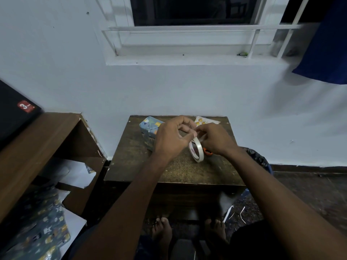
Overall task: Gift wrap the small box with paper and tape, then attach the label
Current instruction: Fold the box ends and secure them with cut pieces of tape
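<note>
Wood table (135,166) | both hands (169,139) pinch tape roll (196,150) | wrapped box (150,126) left

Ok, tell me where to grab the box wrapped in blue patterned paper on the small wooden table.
Grip the blue-papered box across its long side faces, coming from above on its left, since it lies flat and the left hand covers its right end.

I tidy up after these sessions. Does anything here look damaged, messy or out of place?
Yes. The shelf unit left of the table has a chipped front edge. Thin white scraps litter the floor by the person's feet, and wrapping paper lies loose at lower left.
</note>
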